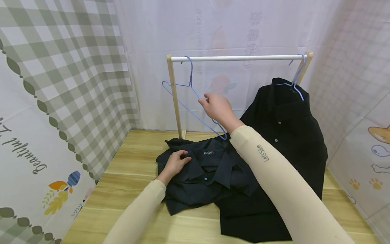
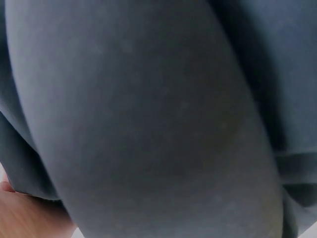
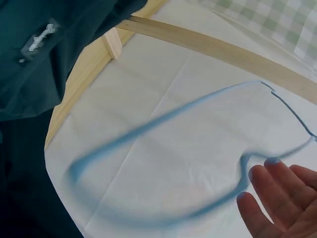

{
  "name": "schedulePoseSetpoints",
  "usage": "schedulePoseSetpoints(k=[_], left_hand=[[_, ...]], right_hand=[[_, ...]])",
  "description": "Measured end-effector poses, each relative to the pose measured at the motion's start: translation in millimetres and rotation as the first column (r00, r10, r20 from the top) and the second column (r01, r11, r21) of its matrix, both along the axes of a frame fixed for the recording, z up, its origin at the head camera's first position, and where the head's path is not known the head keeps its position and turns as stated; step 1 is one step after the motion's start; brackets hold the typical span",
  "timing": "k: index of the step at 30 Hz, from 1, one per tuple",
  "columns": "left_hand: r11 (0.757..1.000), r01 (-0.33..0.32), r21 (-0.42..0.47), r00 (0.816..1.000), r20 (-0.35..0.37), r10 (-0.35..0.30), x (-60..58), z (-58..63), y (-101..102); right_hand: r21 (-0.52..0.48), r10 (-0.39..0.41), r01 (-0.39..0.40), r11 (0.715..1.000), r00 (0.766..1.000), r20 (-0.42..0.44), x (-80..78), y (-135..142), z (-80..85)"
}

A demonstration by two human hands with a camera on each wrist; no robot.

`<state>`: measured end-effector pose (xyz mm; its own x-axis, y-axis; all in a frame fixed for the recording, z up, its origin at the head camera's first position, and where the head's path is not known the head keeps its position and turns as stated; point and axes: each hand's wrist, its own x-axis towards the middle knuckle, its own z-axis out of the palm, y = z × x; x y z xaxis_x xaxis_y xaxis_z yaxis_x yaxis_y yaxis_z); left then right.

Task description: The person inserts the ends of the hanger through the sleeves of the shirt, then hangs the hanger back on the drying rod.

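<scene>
In the head view a navy collared shirt (image 1: pixel 195 195) lies on the wooden table, its label and top button showing. My left hand (image 1: pixel 175 164) grips this shirt beside the collar; in the left wrist view the dark cloth (image 2: pixel 148 109) fills most of the picture and hides the fingertips. A blue wire hanger (image 1: pixel 196 117) hangs tilted from the left end of the rail, its lower end over the shirt. Up at the hanger's sloping arm is my right hand (image 1: pixel 217 107). The right wrist view shows its fingers (image 3: pixel 285 186) extended and spread right by the blurred wire.
A white rail (image 1: pixel 240 58) on wooden posts (image 1: pixel 174 98) stands at the back of the table (image 1: pixel 122 189). From its right end hangs a black shirt (image 1: pixel 292 135) on another blue hanger (image 1: pixel 300 73), draping onto the table. Patterned curtains (image 1: pixel 70 67) surround the table.
</scene>
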<state>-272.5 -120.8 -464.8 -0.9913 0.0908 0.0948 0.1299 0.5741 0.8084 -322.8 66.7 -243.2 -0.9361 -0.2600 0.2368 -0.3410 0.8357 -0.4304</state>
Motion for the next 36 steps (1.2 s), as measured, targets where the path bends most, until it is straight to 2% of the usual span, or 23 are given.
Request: schedulePoseSetpoints(k=[5,12,24,30,36], left_hand=[[1.000,0.004,0.000,1.000,-0.005,-0.004,-0.4,2.0,4],[1.000,0.019,0.010,1.000,-0.003,-0.019,1.0,1.8,8],[1.000,0.012,-0.004,1.000,-0.004,-0.012,-0.6,0.0,5],[1.000,0.001,-0.003,1.000,0.010,-0.001,-5.3,-2.0,1],[1.000,0.003,0.002,0.999,0.033,-0.003,-8.0,-1.8,-3]], right_hand=[[0.016,-0.044,0.045,0.999,0.998,-0.051,-7.4,-8,5.9],[-0.095,-0.045,0.037,0.995,0.996,-0.076,-11.6,-11,2.5],[-0.275,-0.086,0.038,0.961,0.982,-0.166,-1.7,-2,4.2],[-0.319,-0.075,0.007,0.948,0.977,-0.201,4.7,15,-3.5],[-0.316,-0.066,-0.023,0.949,0.961,-0.269,16.4,41,-23.0]])
